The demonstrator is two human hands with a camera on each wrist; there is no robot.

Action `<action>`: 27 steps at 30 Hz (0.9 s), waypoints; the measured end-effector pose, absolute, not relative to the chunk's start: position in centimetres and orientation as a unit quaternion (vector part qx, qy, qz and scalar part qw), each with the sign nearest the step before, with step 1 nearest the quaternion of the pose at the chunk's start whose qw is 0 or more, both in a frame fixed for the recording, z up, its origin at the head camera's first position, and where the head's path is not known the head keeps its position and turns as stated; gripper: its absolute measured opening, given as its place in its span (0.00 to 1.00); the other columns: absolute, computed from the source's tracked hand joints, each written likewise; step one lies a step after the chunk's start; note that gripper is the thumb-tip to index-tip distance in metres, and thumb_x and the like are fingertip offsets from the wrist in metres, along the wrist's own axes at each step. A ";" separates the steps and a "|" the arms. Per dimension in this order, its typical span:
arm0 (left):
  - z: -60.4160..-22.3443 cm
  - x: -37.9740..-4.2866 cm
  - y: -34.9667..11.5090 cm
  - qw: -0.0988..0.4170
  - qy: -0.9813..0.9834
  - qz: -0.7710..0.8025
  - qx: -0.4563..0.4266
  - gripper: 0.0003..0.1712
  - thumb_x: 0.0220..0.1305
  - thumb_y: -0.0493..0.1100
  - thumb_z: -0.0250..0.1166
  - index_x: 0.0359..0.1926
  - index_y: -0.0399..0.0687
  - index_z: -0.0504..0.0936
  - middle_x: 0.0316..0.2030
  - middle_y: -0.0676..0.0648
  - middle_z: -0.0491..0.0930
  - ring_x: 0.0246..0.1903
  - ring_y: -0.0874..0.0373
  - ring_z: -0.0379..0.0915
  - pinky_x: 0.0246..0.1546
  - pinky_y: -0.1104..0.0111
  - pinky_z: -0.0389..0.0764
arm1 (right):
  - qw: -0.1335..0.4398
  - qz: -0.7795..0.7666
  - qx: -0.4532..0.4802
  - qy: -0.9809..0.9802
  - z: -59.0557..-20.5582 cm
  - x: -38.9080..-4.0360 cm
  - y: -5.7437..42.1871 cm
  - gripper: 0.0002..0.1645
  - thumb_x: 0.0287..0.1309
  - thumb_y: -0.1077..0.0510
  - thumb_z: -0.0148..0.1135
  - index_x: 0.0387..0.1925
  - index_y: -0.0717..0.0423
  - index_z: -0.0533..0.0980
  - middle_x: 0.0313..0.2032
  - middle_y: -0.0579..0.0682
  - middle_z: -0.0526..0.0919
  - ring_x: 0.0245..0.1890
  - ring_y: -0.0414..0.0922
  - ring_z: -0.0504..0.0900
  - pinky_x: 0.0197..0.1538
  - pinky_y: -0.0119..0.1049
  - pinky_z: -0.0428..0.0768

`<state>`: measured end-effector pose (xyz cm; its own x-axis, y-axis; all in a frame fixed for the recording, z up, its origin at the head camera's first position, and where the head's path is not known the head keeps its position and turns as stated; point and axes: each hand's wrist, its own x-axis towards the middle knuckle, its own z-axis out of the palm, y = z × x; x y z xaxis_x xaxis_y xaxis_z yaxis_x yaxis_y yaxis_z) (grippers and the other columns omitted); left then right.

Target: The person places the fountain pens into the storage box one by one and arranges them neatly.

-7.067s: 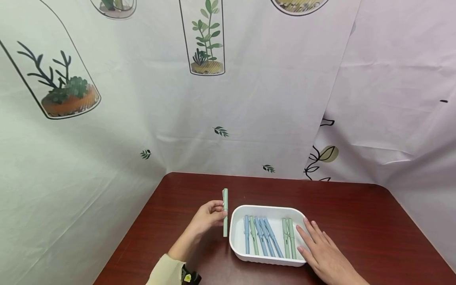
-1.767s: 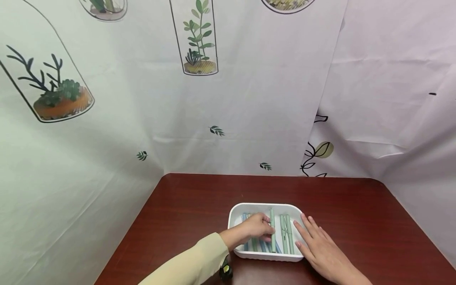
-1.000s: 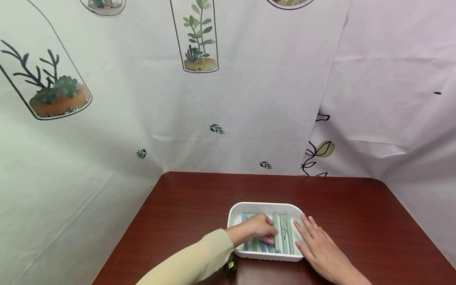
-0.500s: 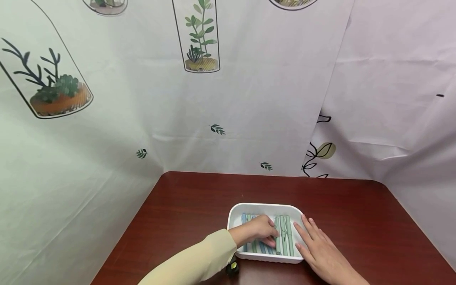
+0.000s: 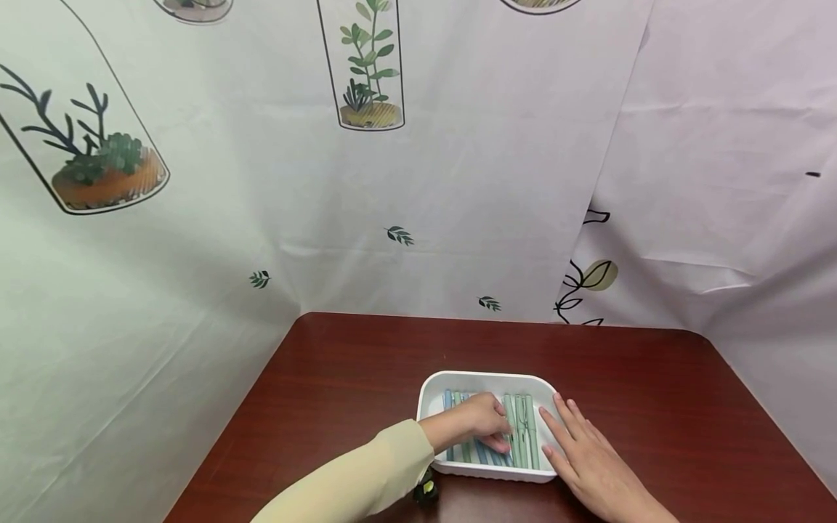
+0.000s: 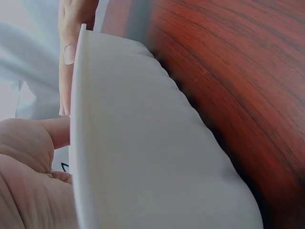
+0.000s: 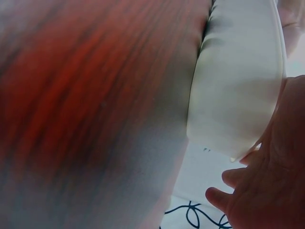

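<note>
My left hand (image 5: pixel 482 420) reaches into a white plastic tray (image 5: pixel 487 472), fingers bent and thumb close together at a light green pen (image 5: pixel 515 457). That pen lies upright in line with two more green pens (image 5: pixel 531 428) on the tray's right side. Left of them, partly under my hand and wrist, lie several blue pens (image 5: pixel 448 399) and another green pen (image 5: pixel 466 452). My right hand (image 5: pixel 591 465) rests with spread, straight fingers against the tray's right rim. In the right wrist view, the right hand (image 7: pixel 267 176) meets the tray wall (image 7: pixel 233 86); the pens are hidden there.
The tray stands on a dark red wooden table (image 5: pixel 366 363). A white cloth with printed plants (image 5: pixel 371 73) hangs behind and at both sides. A dark band-like object (image 5: pixel 426 487) hangs at my left wrist, below the tray's front edge.
Earlier my left hand held the green pen upright left of the tray. It has carried the pen inside, down beside the two green pens, and shifted it slightly right. The right hand stays at the rim.
</note>
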<state>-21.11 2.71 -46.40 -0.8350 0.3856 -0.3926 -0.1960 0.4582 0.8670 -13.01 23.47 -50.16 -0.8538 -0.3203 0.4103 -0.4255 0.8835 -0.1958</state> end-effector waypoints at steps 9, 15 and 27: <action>-45.8 -20.7 0.6 0.242 0.804 0.536 0.085 0.12 0.61 0.25 0.62 0.45 0.33 0.75 0.25 0.40 0.83 0.23 0.47 0.86 0.24 0.66 0.86 | 0.193 0.142 0.193 -0.951 -50.3 -13.0 23.5 0.33 0.67 0.45 0.63 0.71 0.46 0.72 0.74 0.57 0.64 0.72 0.57 0.65 0.71 0.17 0.31; -45.0 -20.5 -1.4 0.230 0.784 0.564 0.117 0.15 0.60 0.26 0.63 0.49 0.30 0.75 0.31 0.39 0.82 0.27 0.45 0.85 0.30 0.59 0.88 | 0.198 0.145 0.199 -0.949 -50.2 -12.9 23.6 0.33 0.67 0.45 0.63 0.70 0.47 0.72 0.74 0.57 0.64 0.78 0.33 0.35 0.69 0.16 0.28; -44.1 -20.7 -5.3 0.220 0.771 0.577 0.153 0.22 0.64 0.29 0.61 0.58 0.23 0.71 0.37 0.38 0.81 0.36 0.40 0.86 0.36 0.56 0.87 | 0.209 0.140 0.206 -0.946 -50.2 -13.0 23.5 0.33 0.66 0.45 0.64 0.69 0.50 0.74 0.73 0.60 0.66 0.75 0.27 0.28 0.69 0.16 0.28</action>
